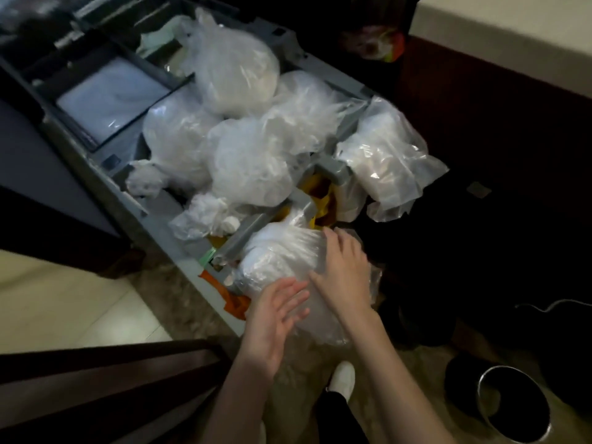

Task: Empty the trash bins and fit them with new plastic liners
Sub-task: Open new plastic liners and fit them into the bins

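Reaching down in the head view, the person has both hands on a clear bag (pixel 288 254) stuffed with white waste, which sits at the near end of a grey cart (pixel 160 216). The left hand (pixel 275 312) is held edge-on with straight fingers, its fingertips against the bag's near side and gripping nothing. The right hand (pixel 346 270) lies flat on the bag's right flank, fingers spread wide and not curled round the plastic. More filled clear bags (pixel 243 155) are heaped over the cart's middle compartments, and one (pixel 387 158) hangs over its far right edge. A yellow sack (pixel 323 200) shows in the compartment just beyond the held bag, and an orange cloth (pixel 230 296) drapes over the cart's near corner. A flat pack of clear plastic (pixel 109 100) lies in a compartment at the far left. The trash bin (pixel 512 408), round with a metal rim and dark inside, stands on the floor at the lower right, well apart from the cart. A white shoe (pixel 342 376) shows below the forearms
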`<control>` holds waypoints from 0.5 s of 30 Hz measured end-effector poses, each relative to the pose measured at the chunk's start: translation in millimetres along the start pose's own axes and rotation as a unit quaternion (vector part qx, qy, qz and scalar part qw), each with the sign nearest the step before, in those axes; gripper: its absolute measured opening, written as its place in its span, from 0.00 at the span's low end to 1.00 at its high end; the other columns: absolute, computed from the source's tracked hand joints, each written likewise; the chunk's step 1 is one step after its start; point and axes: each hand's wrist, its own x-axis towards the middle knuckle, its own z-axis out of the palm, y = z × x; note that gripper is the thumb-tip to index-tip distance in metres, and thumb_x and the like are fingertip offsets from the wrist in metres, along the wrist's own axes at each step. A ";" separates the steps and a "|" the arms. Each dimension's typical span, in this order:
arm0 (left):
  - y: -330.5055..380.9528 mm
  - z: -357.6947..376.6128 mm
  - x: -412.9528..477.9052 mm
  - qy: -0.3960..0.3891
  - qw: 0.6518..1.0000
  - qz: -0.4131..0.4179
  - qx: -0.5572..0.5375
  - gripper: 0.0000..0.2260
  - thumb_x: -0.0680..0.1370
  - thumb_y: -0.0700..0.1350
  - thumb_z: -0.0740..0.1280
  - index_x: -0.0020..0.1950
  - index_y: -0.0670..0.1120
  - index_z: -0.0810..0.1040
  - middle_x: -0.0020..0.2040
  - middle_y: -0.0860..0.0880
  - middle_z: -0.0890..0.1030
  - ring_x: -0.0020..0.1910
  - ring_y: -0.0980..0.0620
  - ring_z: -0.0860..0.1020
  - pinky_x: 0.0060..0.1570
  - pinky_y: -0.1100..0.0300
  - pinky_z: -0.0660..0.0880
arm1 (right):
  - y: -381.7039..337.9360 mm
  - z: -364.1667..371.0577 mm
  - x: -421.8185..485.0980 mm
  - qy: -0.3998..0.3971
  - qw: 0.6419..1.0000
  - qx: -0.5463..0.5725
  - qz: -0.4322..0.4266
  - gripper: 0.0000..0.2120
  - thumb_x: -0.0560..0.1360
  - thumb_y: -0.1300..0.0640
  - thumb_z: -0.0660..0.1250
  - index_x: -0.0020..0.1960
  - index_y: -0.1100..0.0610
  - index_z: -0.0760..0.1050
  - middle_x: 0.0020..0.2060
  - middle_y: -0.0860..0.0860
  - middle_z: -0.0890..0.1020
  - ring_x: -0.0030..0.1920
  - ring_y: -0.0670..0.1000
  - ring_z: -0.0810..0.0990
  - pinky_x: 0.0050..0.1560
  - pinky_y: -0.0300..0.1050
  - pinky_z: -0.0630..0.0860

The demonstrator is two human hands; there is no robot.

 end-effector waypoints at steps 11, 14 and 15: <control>-1.4 18.8 -7.6 0.010 1.000 0.014 0.007 0.15 0.82 0.50 0.59 0.60 0.42 0.78 0.54 0.45 0.85 0.53 0.49 0.84 0.51 0.53 0.76 | 9.3 -43.9 -8.2 0.081 0.996 0.007 -0.021 0.04 0.79 0.55 0.61 0.50 0.55 0.73 0.41 0.52 0.82 0.43 0.56 0.82 0.38 0.47 0.69; -4.4 37.5 -16.8 -0.018 0.999 0.025 0.026 0.14 0.82 0.48 0.60 0.59 0.42 0.78 0.52 0.44 0.85 0.50 0.49 0.84 0.48 0.53 0.76 | 29.2 -74.1 -26.2 0.126 0.992 0.025 0.014 0.06 0.80 0.53 0.59 0.51 0.54 0.73 0.40 0.51 0.82 0.41 0.55 0.81 0.35 0.45 0.65; -6.0 42.8 -21.0 -0.031 0.999 0.028 0.034 0.13 0.82 0.48 0.59 0.58 0.42 0.78 0.52 0.44 0.85 0.50 0.49 0.84 0.47 0.53 0.77 | 36.4 -85.3 -34.3 0.142 0.989 0.034 0.028 0.06 0.80 0.53 0.59 0.50 0.54 0.73 0.40 0.51 0.81 0.41 0.55 0.81 0.34 0.46 0.65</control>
